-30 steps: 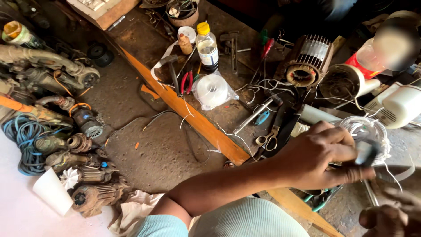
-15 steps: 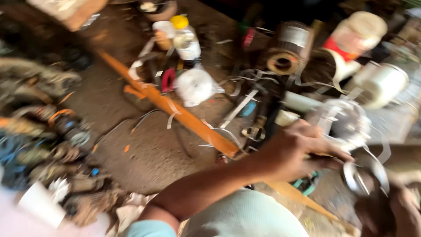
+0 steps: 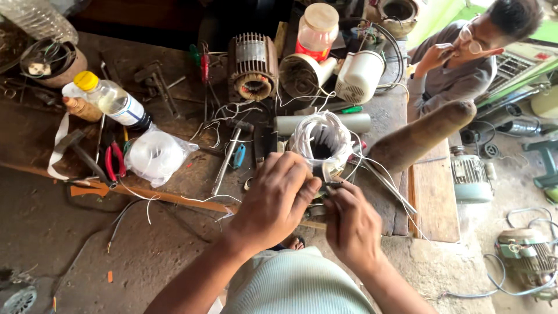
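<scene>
Head view, looking down onto a cluttered workbench [image 3: 433, 197]: left hand [image 3: 279, 200] curled over a small dark part [image 3: 332, 186], fingers closed around it at the bench's near edge; right hand [image 3: 351, 227] pressed in from the other side, thumb and forefinger pinched on the same part, the two hands touching. Just beyond the knuckles, a stator wound with white wire [image 3: 322, 142], upright on the bench, loose white leads trailing down toward the hands and off to the right. Exact shape of the gripped part hard to tell, mostly hidden under the fingers. Behind the stator, a pale grey tube [image 3: 354, 122] lying crosswise. Farther back, a finned motor housing [image 3: 251, 67], a jar with a tan lid [image 3: 317, 32] and a white fan casing [image 3: 360, 75] close together. To the left, a clear bottle with a yellow cap [image 3: 110, 102] lying tilted, a bag holding a white coil [image 3: 157, 157] beside it, and red-handled pliers [image 3: 115, 163] just left of the bag. On the right, a seated person in a grey sleeve [image 3: 447, 78], hand raised, well apart from the work. Blue-green motor [image 3: 471, 177] on the floor beside the bench.
</scene>
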A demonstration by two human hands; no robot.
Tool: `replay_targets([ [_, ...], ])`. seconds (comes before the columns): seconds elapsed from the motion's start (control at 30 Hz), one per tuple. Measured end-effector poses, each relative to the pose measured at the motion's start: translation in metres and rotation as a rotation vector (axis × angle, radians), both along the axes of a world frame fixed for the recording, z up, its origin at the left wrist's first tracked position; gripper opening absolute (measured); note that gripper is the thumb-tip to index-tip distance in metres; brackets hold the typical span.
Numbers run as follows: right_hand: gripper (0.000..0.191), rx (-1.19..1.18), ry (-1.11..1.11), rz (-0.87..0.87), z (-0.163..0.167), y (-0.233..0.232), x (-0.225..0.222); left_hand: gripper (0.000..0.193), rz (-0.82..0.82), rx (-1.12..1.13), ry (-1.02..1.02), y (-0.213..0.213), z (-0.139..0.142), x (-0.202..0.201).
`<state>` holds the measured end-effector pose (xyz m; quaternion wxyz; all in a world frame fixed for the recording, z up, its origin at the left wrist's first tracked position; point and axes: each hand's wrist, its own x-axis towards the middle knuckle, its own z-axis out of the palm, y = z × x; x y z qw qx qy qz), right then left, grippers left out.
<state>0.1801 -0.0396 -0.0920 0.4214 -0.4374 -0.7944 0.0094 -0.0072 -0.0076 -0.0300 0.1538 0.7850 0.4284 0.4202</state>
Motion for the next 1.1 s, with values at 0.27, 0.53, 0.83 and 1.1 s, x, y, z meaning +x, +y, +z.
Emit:
replay_targets([
  [0.27, 0.024, -0.846, 1.368, 0.428, 0.045, -0.011, 0.039, 0.025, -0.095, -0.303, -0.089, -0.005, 0.007, -0.004],
  [0.53, 0.024, -0.542, 1.034, 0.238, -0.001, -0.011, 0.004, 0.031, 0.017, -0.086, -0.165, 0.004, 0.0, 0.006],
  [0.83, 0.025, -0.619, 0.933, 0.208, 0.028, -0.013, 0.023, 0.018, 0.091, 0.012, 0.024, -0.008, 0.002, 0.007],
  [1.1, 0.029, -0.693, 1.027, 0.333, 0.026, -0.005, 0.019, 0.027, 0.003, -0.088, -0.096, 0.001, 0.007, 0.002],
])
